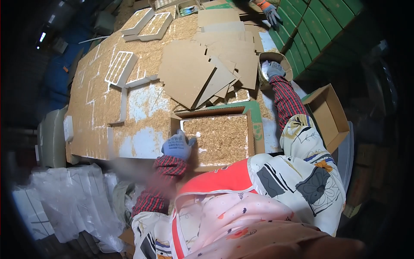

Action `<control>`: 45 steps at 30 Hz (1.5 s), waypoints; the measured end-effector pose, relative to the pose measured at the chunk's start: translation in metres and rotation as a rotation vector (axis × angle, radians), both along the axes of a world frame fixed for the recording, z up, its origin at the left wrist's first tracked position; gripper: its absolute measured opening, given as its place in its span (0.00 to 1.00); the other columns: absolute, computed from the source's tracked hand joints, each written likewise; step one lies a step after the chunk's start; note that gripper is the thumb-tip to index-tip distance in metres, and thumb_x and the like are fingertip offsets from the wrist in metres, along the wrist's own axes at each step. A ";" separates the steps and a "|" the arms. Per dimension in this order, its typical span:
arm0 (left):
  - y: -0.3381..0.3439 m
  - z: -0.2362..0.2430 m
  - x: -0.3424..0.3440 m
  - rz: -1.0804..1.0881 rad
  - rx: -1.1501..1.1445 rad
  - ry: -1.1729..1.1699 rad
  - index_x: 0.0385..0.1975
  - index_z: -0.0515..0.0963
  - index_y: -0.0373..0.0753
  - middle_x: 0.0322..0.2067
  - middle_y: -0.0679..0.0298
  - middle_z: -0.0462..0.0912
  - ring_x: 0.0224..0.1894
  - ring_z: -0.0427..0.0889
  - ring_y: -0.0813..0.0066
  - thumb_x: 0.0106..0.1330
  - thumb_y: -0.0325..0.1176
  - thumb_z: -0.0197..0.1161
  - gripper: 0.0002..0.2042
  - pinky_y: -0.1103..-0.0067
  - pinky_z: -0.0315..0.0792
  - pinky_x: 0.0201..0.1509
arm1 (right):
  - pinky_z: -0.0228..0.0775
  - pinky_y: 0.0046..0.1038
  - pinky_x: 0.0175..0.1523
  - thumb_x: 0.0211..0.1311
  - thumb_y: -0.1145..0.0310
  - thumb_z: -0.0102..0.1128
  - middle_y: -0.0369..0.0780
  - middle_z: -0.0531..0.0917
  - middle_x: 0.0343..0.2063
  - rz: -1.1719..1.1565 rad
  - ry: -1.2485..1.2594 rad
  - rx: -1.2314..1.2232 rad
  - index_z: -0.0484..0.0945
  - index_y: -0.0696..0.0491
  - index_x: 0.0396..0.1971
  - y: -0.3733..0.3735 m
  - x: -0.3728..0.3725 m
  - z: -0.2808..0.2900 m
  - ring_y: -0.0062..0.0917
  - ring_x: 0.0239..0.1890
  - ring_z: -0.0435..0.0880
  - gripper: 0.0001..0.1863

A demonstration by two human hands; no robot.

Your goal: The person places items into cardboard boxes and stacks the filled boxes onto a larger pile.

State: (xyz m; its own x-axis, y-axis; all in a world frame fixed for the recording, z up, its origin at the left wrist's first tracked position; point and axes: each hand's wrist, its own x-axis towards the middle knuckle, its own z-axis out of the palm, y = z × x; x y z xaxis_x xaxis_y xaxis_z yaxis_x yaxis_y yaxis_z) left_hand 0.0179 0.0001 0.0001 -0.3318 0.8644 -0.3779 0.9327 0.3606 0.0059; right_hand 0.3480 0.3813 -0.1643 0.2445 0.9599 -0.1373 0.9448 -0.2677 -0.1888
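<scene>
An open cardboard box (178, 115) with a green outer side lies before me. In it sits a white foam tray (215, 137) filled level with brown shavings-like material. My left hand (176, 146), in a grey-blue glove, rests at the tray's left side, its finger and thumb apart by the edge. My right hand (274, 70), gloved alike, is stretched far forward into a round brown container (285, 64). Something white shows beside its fingers there, but the fingertips are hidden, so I cannot tell whether it grips anything.
Flat cardboard sheets (185, 71) lie in a loose pile beyond the box. Filled foam trays (92, 99) cover the table's left, with a cell tray (121, 69) on top. Green boxes (319, 30) are stacked far right, near another person's gloved hand (271, 14). An empty carton (327, 116) stands right.
</scene>
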 end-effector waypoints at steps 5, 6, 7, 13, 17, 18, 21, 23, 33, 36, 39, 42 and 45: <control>0.034 0.051 -0.022 -0.032 0.369 -0.434 0.43 0.77 0.34 0.31 0.55 0.83 0.34 0.83 0.64 0.61 0.45 0.63 0.20 0.74 0.75 0.40 | 0.70 0.37 0.52 0.56 0.59 0.52 0.43 0.82 0.44 -0.019 0.461 0.242 0.80 0.44 0.45 -0.008 0.042 -0.006 0.39 0.46 0.80 0.18; 0.053 0.040 -0.039 -0.101 0.515 -0.508 0.46 0.76 0.36 0.31 0.55 0.83 0.34 0.83 0.63 0.61 0.46 0.62 0.21 0.73 0.75 0.40 | 0.70 0.37 0.52 0.56 0.58 0.52 0.44 0.81 0.45 -0.043 0.523 0.298 0.80 0.45 0.45 -0.015 0.048 -0.005 0.40 0.46 0.79 0.18; 0.077 0.019 -0.058 -0.165 0.661 -0.581 0.50 0.74 0.38 0.31 0.55 0.83 0.34 0.83 0.62 0.61 0.47 0.62 0.23 0.72 0.75 0.41 | 0.69 0.37 0.52 0.57 0.58 0.51 0.46 0.81 0.45 -0.063 0.588 0.355 0.80 0.45 0.45 -0.022 0.053 -0.006 0.40 0.47 0.79 0.18; 0.192 -0.086 -0.090 -0.299 0.347 -0.181 0.68 0.48 0.42 0.66 0.49 0.53 0.68 0.54 0.53 0.47 0.60 0.68 0.52 0.63 0.56 0.67 | 0.66 0.39 0.55 0.60 0.58 0.52 0.48 0.78 0.47 0.196 0.322 0.845 0.79 0.52 0.44 -0.112 0.009 0.072 0.46 0.49 0.75 0.18; 0.197 -0.108 -0.050 -0.372 0.089 -0.075 0.69 0.45 0.49 0.68 0.49 0.47 0.68 0.49 0.44 0.39 0.57 0.73 0.57 0.57 0.55 0.67 | 0.61 0.41 0.61 0.53 0.60 0.62 0.48 0.73 0.52 0.692 0.442 0.624 0.77 0.56 0.46 -0.266 -0.054 0.161 0.43 0.55 0.71 0.22; 0.204 -0.132 -0.066 -0.403 0.154 -0.125 0.68 0.47 0.49 0.66 0.47 0.51 0.66 0.52 0.43 0.39 0.53 0.74 0.55 0.57 0.60 0.64 | 0.59 0.42 0.61 0.52 0.59 0.63 0.48 0.73 0.53 0.798 0.330 0.536 0.76 0.55 0.48 -0.303 -0.071 0.176 0.43 0.57 0.70 0.24; 0.206 -0.156 -0.114 -0.524 0.318 -0.209 0.62 0.62 0.45 0.59 0.49 0.65 0.60 0.66 0.49 0.48 0.40 0.69 0.38 0.65 0.67 0.60 | 0.55 0.44 0.63 0.49 0.56 0.66 0.47 0.72 0.54 0.843 0.388 0.528 0.71 0.54 0.53 -0.336 -0.075 0.182 0.42 0.59 0.67 0.31; 0.193 -0.099 -0.101 -0.526 0.442 -0.217 0.60 0.65 0.44 0.56 0.52 0.70 0.55 0.72 0.53 0.53 0.31 0.61 0.30 0.68 0.70 0.57 | 0.62 0.38 0.60 0.51 0.60 0.66 0.47 0.75 0.51 0.547 0.458 0.666 0.73 0.56 0.52 -0.330 -0.039 0.181 0.41 0.56 0.71 0.29; -0.016 -0.032 -0.012 -1.367 0.248 -0.278 0.48 0.74 0.42 0.48 0.60 0.74 0.47 0.75 0.63 0.54 0.38 0.57 0.20 0.68 0.73 0.47 | 0.71 0.28 0.44 0.60 0.67 0.59 0.47 0.81 0.37 0.580 0.811 0.478 0.76 0.58 0.47 -0.353 -0.065 0.203 0.34 0.38 0.81 0.17; -0.005 -0.037 0.001 -1.159 -0.261 -0.507 0.49 0.75 0.43 0.52 0.58 0.72 0.50 0.73 0.59 0.62 0.40 0.53 0.17 0.69 0.72 0.51 | 0.66 0.38 0.52 0.60 0.51 0.51 0.47 0.76 0.43 0.927 0.406 -0.064 0.74 0.52 0.51 -0.362 -0.091 0.119 0.40 0.44 0.76 0.25; 0.009 -0.019 -0.001 -1.148 -0.326 -0.630 0.46 0.76 0.41 0.51 0.56 0.73 0.52 0.73 0.57 0.65 0.43 0.50 0.16 0.68 0.70 0.53 | 0.67 0.39 0.52 0.56 0.48 0.51 0.47 0.76 0.43 0.972 -0.060 -0.205 0.74 0.51 0.50 -0.365 -0.114 0.116 0.39 0.44 0.77 0.27; 0.002 0.010 -0.018 -0.906 0.383 -0.857 0.48 0.75 0.34 0.51 0.50 0.75 0.54 0.73 0.53 0.63 0.31 0.56 0.15 0.69 0.66 0.59 | 0.70 0.33 0.47 0.60 0.53 0.55 0.46 0.79 0.40 0.803 0.635 -0.059 0.74 0.54 0.50 -0.356 -0.096 0.159 0.37 0.40 0.79 0.24; -0.006 -0.004 -0.054 -0.324 0.867 -0.934 0.50 0.74 0.31 0.51 0.50 0.75 0.52 0.75 0.59 0.66 0.31 0.53 0.15 0.70 0.67 0.58 | 0.71 0.27 0.50 0.61 0.66 0.60 0.44 0.80 0.41 0.526 0.879 0.607 0.73 0.57 0.51 -0.344 -0.054 0.159 0.29 0.43 0.80 0.20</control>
State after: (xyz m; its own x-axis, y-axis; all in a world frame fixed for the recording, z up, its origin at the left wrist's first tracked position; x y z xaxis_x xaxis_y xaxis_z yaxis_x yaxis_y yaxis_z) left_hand -0.0360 -0.0061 -0.0039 0.0175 0.9315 0.3634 0.4937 -0.3241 0.8070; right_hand 0.2940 0.0372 -0.0049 -0.1490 0.8803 0.4504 0.3953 0.4705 -0.7889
